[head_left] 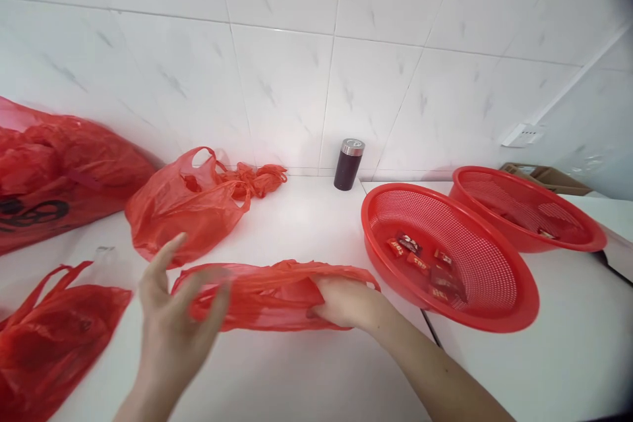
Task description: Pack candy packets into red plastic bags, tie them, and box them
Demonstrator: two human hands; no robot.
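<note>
A thin red plastic bag lies stretched sideways on the white table in front of me. My right hand reaches into its right end, and folds of the bag hide the fingertips. At the bag's left end, my left hand is raised with the fingers spread and slightly blurred; nothing is in it. Just right of the bag stands a red perforated basket holding several small wrapped snacks in red and dark packets.
A second red basket stands behind at the right, near a cardboard box. A dark tumbler with a silver lid is by the tiled wall. Other red bags lie at the left, including a large full one and a nearer one.
</note>
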